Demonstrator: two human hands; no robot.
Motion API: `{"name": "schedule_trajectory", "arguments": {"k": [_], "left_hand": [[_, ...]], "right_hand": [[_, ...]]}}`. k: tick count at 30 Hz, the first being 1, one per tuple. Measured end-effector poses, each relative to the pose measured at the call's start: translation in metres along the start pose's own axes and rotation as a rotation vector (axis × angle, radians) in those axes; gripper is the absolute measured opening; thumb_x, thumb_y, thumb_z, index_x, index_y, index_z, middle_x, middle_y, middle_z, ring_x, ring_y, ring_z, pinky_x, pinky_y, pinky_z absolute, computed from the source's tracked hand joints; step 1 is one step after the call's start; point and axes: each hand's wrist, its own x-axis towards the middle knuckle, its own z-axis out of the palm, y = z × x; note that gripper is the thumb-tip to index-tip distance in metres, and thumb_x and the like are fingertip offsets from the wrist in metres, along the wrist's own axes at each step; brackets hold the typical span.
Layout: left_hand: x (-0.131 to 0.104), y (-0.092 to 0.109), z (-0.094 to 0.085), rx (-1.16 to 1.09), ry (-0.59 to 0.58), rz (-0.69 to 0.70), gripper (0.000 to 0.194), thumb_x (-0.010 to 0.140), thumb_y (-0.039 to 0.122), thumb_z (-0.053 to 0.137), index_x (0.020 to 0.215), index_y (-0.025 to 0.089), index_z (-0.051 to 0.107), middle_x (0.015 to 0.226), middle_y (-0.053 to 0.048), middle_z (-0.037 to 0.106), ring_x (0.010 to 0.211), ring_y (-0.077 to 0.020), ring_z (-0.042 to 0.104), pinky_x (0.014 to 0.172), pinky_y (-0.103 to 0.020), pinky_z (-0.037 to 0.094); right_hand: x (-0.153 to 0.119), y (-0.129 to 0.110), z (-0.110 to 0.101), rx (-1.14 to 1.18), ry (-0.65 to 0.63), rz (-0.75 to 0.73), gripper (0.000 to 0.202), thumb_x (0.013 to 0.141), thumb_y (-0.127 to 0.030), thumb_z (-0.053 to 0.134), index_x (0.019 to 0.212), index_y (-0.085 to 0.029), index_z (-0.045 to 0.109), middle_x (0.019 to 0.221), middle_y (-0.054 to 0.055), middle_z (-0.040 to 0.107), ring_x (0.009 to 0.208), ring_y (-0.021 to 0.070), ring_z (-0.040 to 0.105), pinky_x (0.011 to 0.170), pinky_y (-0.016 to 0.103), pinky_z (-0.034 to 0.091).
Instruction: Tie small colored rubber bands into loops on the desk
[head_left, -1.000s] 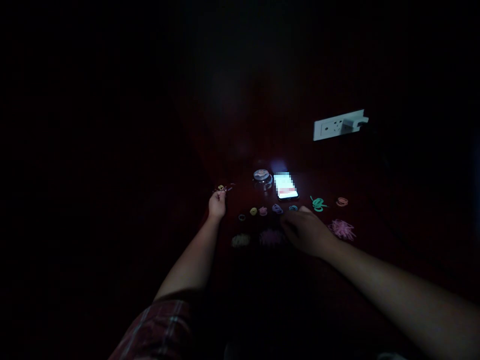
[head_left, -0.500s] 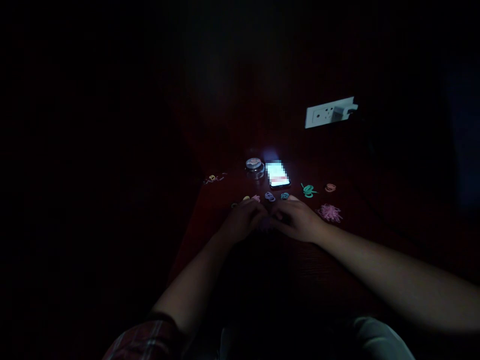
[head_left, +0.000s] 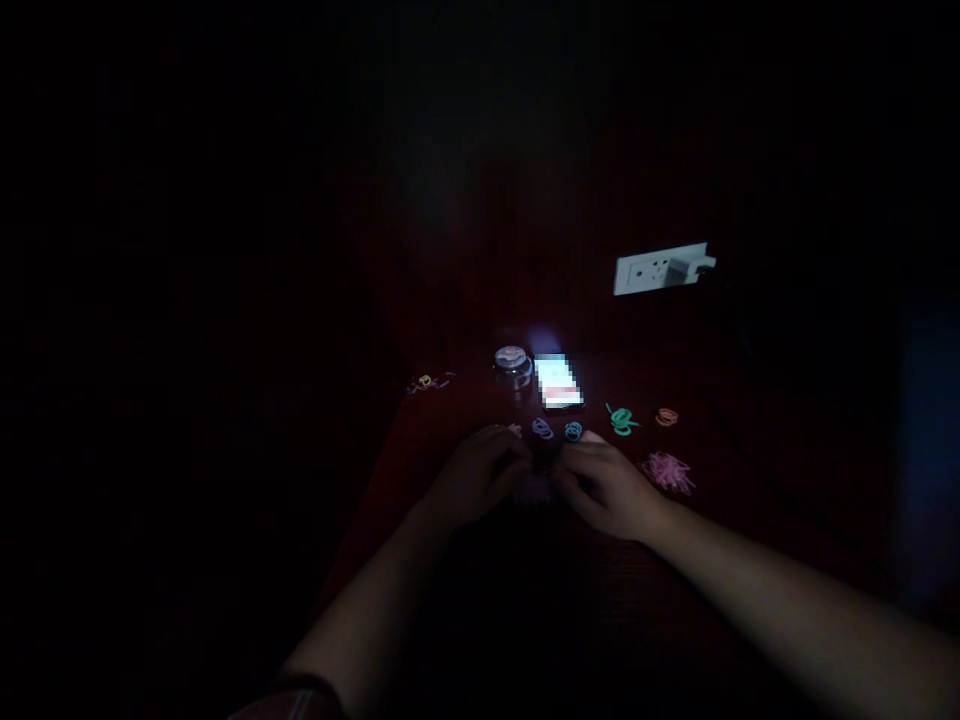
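L hand (head_left: 480, 475) & R hand (head_left: 609, 485) curled, tips near; can't tell if pinching. Dim purple pile (head_left: 532, 490) btwn them, partly hidden. Beyond hands: phone screen (head_left: 559, 382) pixelated, jar lid (head_left: 512, 356) print unreadable.

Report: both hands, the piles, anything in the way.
Left hand, right hand close together; grip unclear, too dark.
Dim purplish pile between them, partly hidden.
Nothing visible in the way; jar, phone sit beyond.
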Motion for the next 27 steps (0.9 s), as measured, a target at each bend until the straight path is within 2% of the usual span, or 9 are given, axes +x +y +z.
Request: {"name": "schedule_trajectory", "arguments": {"k": [3,6,9,18,27], "left_hand": [[0.0,0.002,0.002,0.011,-0.035,0.014,0.018,0.086,0.028,0.066,0.103,0.023,0.064,0.1,-0.003,0.071,0.1,-0.0194,0.063,0.101,-0.037,0.045],[0.0,0.004,0.004,0.029,-0.086,0.026,0.006,0.088,0.024,0.063,0.092,0.023,0.066,0.09,0.0,0.073,0.086,-0.0161,0.065,0.089,-0.032,0.049],[0.0,0.003,0.004,0.027,-0.069,0.056,0.005,0.087,0.024,0.062,0.087,0.022,0.066,0.087,-0.001,0.073,0.082,-0.0157,0.065,0.083,-0.03,0.05],[-0.001,0.002,-0.003,0.064,-0.009,0.123,0.007,0.088,0.024,0.059,0.087,0.023,0.066,0.086,-0.001,0.073,0.084,-0.0167,0.066,0.089,-0.035,0.05],[-0.001,-0.001,-0.004,0.081,0.027,0.177,0.007,0.086,0.021,0.059,0.086,0.023,0.066,0.086,-0.001,0.074,0.091,-0.018,0.067,0.098,-0.038,0.048]], "right_hand": [[0.0,0.0,0.002,0.0,-0.018,0.001,0.016,0.087,-0.014,0.048,0.073,-0.019,0.05,0.067,0.0,0.055,0.064,0.0142,0.049,0.072,0.033,0.037],[0.0,-0.003,0.002,-0.006,-0.039,0.002,0.015,0.087,-0.013,0.048,0.073,-0.019,0.051,0.068,0.0,0.056,0.064,0.0143,0.05,0.074,0.034,0.039],[0.002,-0.007,-0.001,-0.009,-0.057,-0.004,0.015,0.087,-0.013,0.048,0.074,-0.019,0.053,0.069,0.001,0.058,0.065,0.0148,0.051,0.075,0.034,0.039],[0.004,-0.008,-0.002,0.003,-0.057,0.004,0.015,0.088,-0.013,0.048,0.078,-0.019,0.057,0.073,0.003,0.063,0.071,0.0167,0.057,0.077,0.035,0.041],[0.004,-0.01,-0.004,-0.013,-0.049,-0.009,0.016,0.088,-0.013,0.047,0.078,-0.019,0.058,0.072,0.003,0.064,0.071,0.0171,0.057,0.076,0.035,0.04]]}}
